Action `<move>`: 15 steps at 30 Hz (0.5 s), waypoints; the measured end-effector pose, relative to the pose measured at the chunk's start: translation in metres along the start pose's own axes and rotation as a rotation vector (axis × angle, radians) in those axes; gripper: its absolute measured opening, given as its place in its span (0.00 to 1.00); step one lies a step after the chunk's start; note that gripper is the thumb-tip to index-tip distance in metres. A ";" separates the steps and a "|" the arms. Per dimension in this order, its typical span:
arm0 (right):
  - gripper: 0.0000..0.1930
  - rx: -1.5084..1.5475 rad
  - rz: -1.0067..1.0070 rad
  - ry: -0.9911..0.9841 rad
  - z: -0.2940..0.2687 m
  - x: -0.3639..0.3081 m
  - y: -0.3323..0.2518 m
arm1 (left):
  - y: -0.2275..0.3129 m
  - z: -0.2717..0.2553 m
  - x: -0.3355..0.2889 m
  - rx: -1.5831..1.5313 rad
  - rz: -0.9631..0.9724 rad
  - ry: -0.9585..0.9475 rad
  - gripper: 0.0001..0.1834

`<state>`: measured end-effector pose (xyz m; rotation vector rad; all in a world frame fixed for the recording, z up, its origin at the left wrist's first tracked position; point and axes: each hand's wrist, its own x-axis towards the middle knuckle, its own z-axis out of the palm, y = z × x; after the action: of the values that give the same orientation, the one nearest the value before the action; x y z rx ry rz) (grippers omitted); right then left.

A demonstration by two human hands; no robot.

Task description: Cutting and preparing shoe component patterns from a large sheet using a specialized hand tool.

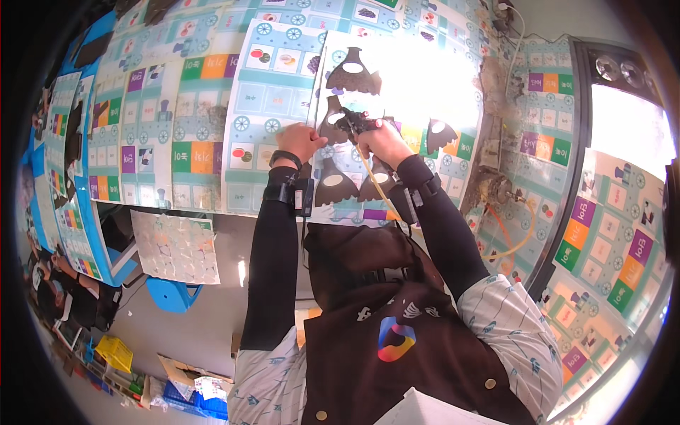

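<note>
My right hand (388, 147) is wrapped round a small dark spray gun (360, 123) with a red part, and a thin yellow hose (373, 177) trails from it toward me. Under the gun's front lies a dark flat cut piece (330, 129) with a pale oval. Beside that piece, my left hand (297, 144) rests with curled fingers; whatever may be in them is hidden. Similar dark pieces with wavy edges lie around: one beyond the gun (347, 83), one nearer me on the left (336, 191), and one at the right (440, 143). Glare washes out the far right of the worktop.
A printed sheet (273, 92) covers the worktop at the left. At the right are a metal hose fitting (501, 190) and a looped yellow hose (528, 237). A blue stool (172, 294) stands low left, near a hanging worn sheet (177, 244) and a yellow basket (115, 352).
</note>
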<state>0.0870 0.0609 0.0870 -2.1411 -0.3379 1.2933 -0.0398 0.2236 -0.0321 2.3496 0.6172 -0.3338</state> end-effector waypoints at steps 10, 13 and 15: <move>0.09 -0.009 -0.034 0.102 -0.006 -0.004 0.003 | -0.001 0.001 0.002 -0.036 0.010 -0.029 0.17; 0.09 0.005 -0.062 0.111 -0.008 -0.005 0.005 | -0.001 0.001 0.001 -0.020 -0.017 -0.042 0.16; 0.09 -0.020 -0.070 0.068 -0.010 -0.004 0.009 | 0.000 0.000 0.001 0.009 -0.005 -0.019 0.16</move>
<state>0.0924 0.0478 0.0877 -2.1649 -0.3953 1.1795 -0.0393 0.2239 -0.0329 2.3515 0.6135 -0.3611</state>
